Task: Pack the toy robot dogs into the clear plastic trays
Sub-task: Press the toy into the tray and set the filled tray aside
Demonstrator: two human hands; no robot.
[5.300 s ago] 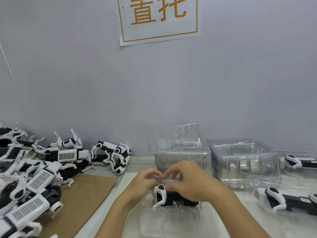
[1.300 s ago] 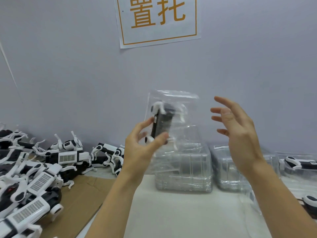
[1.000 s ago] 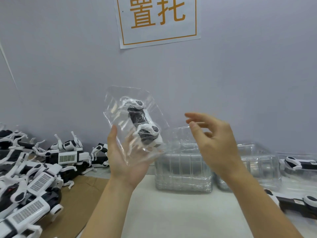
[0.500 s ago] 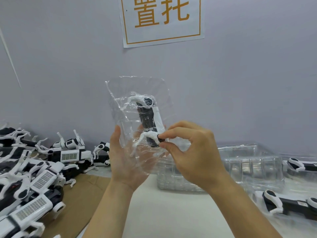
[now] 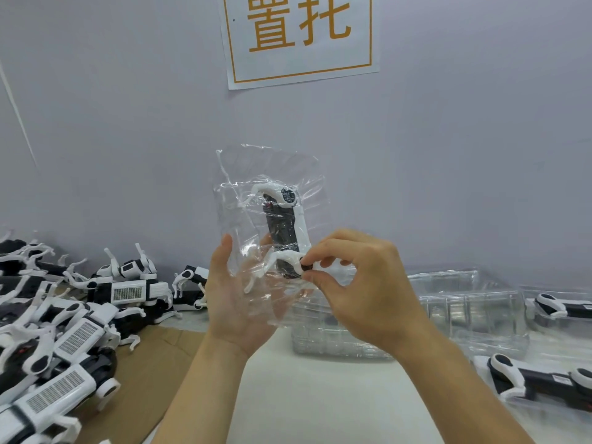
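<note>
The left hand [image 5: 238,302] is raised in front of the wall, palm toward the camera, its fingers straight and close together behind a clear tray [image 5: 269,225] that stands upright against them. A black-and-white dog [image 5: 285,229] sits inside the tray, long axis vertical, with one white leg at the top and another at the bottom. The right hand [image 5: 362,283] pinches the black round joint of the lower leg between thumb and forefinger; its other fingers are curled.

On the wall above hangs a white sign [image 5: 301,36] with an orange border and the orange characters 置托 (the top edge is cut off by the frame). No writing on the dog can be read; a dotted patch on its upper joint is too small to make out.

A pile of loose dogs [image 5: 64,331] lies at the left on brown cardboard [image 5: 153,379]. Two stacks of empty trays [image 5: 464,315] stand on the white table [image 5: 320,395] behind the hands. At the right lie packed trays [image 5: 538,379], each with a dog inside.
</note>
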